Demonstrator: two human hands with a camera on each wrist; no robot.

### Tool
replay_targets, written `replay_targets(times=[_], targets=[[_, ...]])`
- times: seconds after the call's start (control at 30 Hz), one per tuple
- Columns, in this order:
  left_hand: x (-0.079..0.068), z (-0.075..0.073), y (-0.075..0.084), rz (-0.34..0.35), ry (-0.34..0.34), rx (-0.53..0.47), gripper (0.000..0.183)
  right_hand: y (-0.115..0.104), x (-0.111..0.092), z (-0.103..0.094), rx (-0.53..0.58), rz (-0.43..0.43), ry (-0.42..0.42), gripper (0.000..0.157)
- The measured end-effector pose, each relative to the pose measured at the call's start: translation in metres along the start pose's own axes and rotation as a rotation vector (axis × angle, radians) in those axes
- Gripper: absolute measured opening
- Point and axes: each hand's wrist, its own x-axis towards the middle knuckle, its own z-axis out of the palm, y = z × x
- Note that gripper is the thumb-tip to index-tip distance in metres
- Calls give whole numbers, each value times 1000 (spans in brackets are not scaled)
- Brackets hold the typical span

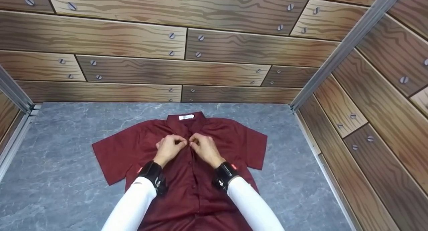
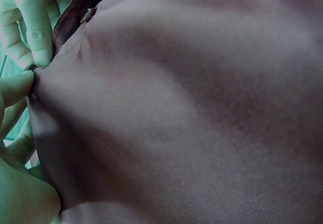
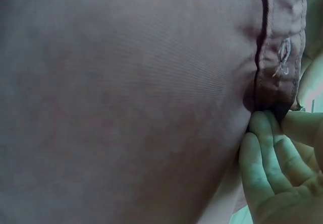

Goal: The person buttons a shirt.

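A dark red short-sleeved shirt [image 1: 174,187] lies front up, its collar [image 1: 175,124] toward the back wall. My left hand [image 1: 170,148] pinches one front edge just below the collar, thumb against fingers. Close beside it, almost touching, my right hand [image 1: 205,148] pinches the other front edge. In the left wrist view a small button [image 2: 88,15] shows on the cloth near the pinched spot. The right wrist view shows a buttonhole [image 3: 284,52] with loose pale threads on the placket, above the right fingers. Whatever lies between the fingertips is hidden.
Under the shirt is a grey marbled tabletop [image 1: 60,191]. Wood-patterned panels [image 1: 133,40] rise behind, with more along the right and left sides. Metal strips [image 1: 347,40] run along the corners. A white label [image 1: 186,117] sits inside the collar.
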Motion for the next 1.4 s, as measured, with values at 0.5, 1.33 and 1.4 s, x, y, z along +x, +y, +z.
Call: replay_targets(times=[0.5,1.33,1.4], targets=[[2,6,-6,-19,-42,12,8,9,-1,-13,-10,169,-83,7],[0,5,2,-76,-94,7,6,3,1,-19,123,160,-82,8],[0,5,2,-84,-89,-7,6,3,2,-18,121,151,-85,9]])
